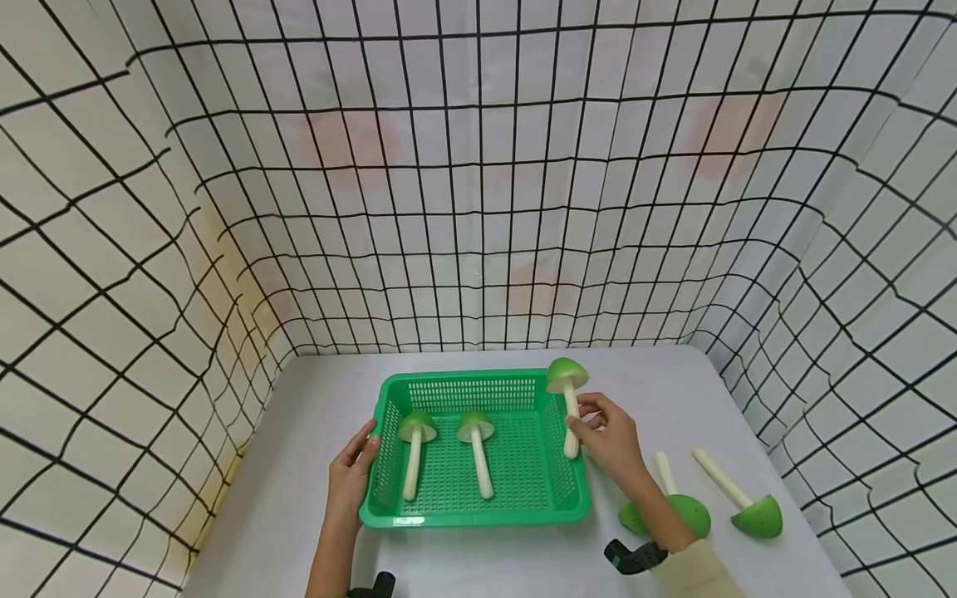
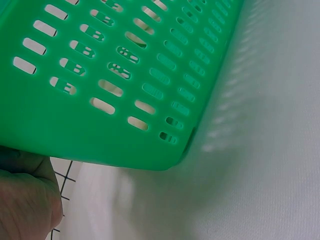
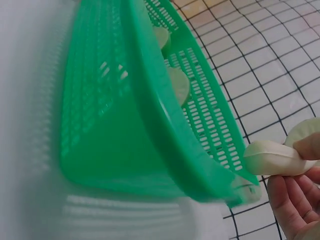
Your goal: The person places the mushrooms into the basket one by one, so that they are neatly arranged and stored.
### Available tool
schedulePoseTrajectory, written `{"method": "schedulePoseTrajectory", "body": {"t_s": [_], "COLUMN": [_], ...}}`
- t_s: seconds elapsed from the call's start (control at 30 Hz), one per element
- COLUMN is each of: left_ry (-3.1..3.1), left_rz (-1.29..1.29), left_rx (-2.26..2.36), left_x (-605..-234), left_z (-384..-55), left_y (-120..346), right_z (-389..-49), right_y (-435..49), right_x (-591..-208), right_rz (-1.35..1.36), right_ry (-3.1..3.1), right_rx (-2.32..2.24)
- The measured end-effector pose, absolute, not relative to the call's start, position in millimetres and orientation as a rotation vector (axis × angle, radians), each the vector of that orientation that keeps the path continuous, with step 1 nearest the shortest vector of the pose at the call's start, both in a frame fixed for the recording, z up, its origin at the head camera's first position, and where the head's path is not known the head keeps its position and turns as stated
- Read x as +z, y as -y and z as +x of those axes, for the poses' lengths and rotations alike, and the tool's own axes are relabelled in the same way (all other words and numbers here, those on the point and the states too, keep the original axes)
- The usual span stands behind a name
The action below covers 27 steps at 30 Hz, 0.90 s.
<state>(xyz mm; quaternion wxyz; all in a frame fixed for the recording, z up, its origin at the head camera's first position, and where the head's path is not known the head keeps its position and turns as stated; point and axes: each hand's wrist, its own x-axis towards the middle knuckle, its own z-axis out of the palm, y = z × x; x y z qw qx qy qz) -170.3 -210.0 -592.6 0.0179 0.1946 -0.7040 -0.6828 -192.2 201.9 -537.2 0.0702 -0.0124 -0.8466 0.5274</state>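
Observation:
A green plastic basket (image 1: pixel 516 519) with slotted walls stands on a white surface. At its left end, my left hand (image 1: pixel 348 475) holds the rim between thumb and fingers. Inside lie two toy mushrooms with green caps and pale stems, one mushroom (image 1: pixel 414 453) on the left and another mushroom (image 1: pixel 478 448) near the middle. My right hand (image 1: pixel 613 438) pinches a third toy mushroom (image 1: pixel 571 400) by its stem, cap up and tilted, over the basket's right rim. In the right wrist view, the stem end (image 3: pixel 272 157) shows just past the rim, between thumb and fingers.
More toy mushrooms lie on the white surface (image 1: pixel 748 465) at the right: one mushroom (image 1: pixel 757 515) in full view, others (image 1: pixel 689 511) partly behind my right forearm. A black wire grid (image 1: pixel 478 249) backed with pale cloth encloses the back and both sides.

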Motion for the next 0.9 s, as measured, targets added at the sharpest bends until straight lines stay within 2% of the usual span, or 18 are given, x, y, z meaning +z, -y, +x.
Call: {"method": "schedulePoseTrajectory", "body": {"t_s": [0.9], "left_ry": [2.164], "left_rz": [0.615], "left_rx": [-2.142], "left_x": [-590.6], "left_z": [-169.4], "left_y": [208.4], "right_z": [-187.5], "right_y": [-139.0], "right_x": [-546.1], "right_rz": [0.067], "right_ry": [2.642], "right_rx": [1.612]}}
